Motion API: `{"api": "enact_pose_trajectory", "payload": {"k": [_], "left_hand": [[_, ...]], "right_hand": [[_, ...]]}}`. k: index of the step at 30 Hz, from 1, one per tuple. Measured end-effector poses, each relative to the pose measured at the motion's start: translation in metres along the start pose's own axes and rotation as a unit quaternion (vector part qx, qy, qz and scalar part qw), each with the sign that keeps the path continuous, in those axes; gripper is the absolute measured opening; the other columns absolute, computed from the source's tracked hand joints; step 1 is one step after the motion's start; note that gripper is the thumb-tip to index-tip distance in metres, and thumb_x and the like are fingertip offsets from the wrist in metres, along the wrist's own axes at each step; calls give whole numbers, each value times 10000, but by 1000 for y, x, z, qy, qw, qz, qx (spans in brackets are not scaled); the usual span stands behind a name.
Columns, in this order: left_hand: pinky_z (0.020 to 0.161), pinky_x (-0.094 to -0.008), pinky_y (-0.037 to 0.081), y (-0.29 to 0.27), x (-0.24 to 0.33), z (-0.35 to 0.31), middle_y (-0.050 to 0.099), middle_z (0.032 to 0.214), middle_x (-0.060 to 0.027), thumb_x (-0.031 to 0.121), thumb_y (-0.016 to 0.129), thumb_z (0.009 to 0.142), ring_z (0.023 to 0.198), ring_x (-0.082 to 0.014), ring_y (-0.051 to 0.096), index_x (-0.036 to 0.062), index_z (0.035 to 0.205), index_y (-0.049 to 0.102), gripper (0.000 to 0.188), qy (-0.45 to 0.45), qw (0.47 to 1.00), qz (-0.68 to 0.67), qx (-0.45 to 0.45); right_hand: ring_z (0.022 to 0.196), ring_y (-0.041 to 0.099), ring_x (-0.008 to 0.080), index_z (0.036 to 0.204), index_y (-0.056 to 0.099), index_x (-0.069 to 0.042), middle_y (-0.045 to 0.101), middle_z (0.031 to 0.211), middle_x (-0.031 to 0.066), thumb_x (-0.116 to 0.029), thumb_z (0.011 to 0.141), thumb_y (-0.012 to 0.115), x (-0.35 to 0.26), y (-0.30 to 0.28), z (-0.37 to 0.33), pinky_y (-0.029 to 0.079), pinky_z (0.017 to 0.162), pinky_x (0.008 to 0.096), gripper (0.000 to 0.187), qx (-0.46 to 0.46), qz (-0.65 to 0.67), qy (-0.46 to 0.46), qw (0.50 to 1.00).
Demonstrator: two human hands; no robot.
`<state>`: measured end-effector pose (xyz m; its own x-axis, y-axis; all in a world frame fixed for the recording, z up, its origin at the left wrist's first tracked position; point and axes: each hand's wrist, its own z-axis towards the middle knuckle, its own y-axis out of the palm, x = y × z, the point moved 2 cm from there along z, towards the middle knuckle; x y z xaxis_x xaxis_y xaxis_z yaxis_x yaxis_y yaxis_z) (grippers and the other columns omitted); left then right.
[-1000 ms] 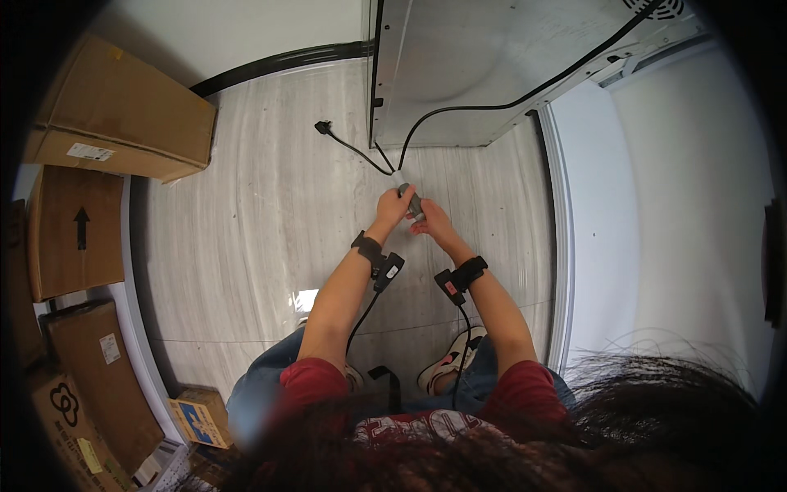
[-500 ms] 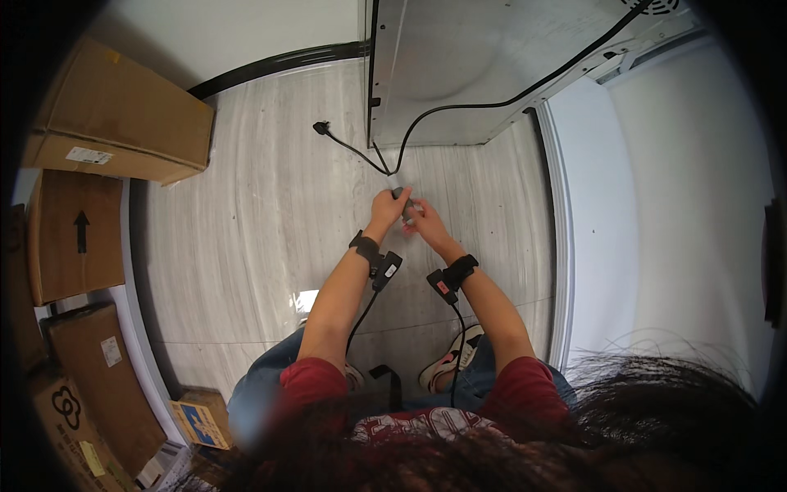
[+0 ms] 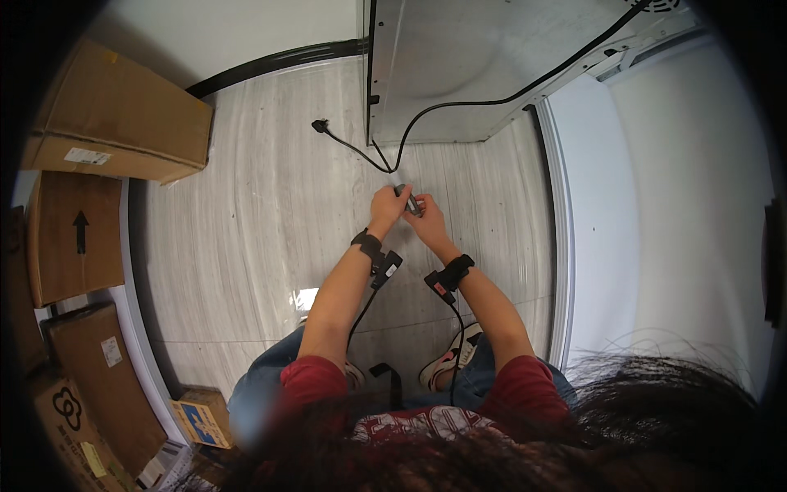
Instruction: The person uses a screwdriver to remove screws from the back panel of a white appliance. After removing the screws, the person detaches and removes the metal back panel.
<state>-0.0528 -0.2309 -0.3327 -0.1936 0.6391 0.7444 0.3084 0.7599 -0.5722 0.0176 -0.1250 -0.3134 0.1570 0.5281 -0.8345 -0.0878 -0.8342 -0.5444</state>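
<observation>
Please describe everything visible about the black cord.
The black cord is slim and smooth, rubbery-looking. It slants down across the metal panel, bows away and meets more black strands in a narrow bend beyond the left hand and right hand. One strand runs left to a plug, unconnected, seemingly lying on the floor. Whether the grey object they hold touches the cord is unclear.

At the centre of the frame, the left hand (image 3: 388, 205) and right hand (image 3: 428, 223) partly hid a grey object (image 3: 413, 204), too small to identify. The top edge cut off the metal panel (image 3: 459, 66), its round vent (image 3: 653, 4) and the black cord (image 3: 459, 104). At lower centre, dark hair (image 3: 508, 463) covered much of the red shirt (image 3: 525, 392), and the left shoe (image 3: 354, 377) was mostly hidden.
</observation>
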Motion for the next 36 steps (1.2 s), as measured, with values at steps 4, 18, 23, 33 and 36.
{"api": "enact_pose_trajectory", "payload": {"k": [4,18,23,33,36], "left_hand": [[628,-405,461,-2,1,0,603,688,-205,483,520,766,681,-355,593,-40,715,604,532,20,1000,-15,18],[578,-385,439,-4,-8,-1,583,642,-214,504,528,763,627,-339,582,-59,692,595,571,61,996,-57,27],[568,-376,435,-3,1,-2,584,638,-203,493,532,769,622,-331,582,-49,690,596,552,39,996,-83,21],[541,-378,424,-2,7,-9,563,585,-196,490,542,764,562,-322,562,-47,648,587,551,49,994,-75,60],[547,-376,433,-11,2,-4,570,590,-198,492,548,757,580,-325,576,-48,654,597,552,48,997,-46,28]], "right_hand": [[622,571,173,1050,463,-26,568,769,89,-237,805,569,13,5,7,450,553,283,341,-82,371,260,888],[718,568,156,1168,377,-15,540,938,126,-223,859,523,6,-2,10,493,611,258,400,-153,315,231,908],[749,582,189,1199,337,-16,505,1017,152,-216,874,496,9,-5,13,511,645,277,414,-94,160,128,974],[632,576,170,1156,374,-13,544,888,134,-301,870,489,11,-1,7,494,585,287,422,-68,184,123,973],[647,569,156,1145,378,-10,539,876,114,-253,866,503,3,0,11,473,585,263,390,-86,252,172,948]]}}
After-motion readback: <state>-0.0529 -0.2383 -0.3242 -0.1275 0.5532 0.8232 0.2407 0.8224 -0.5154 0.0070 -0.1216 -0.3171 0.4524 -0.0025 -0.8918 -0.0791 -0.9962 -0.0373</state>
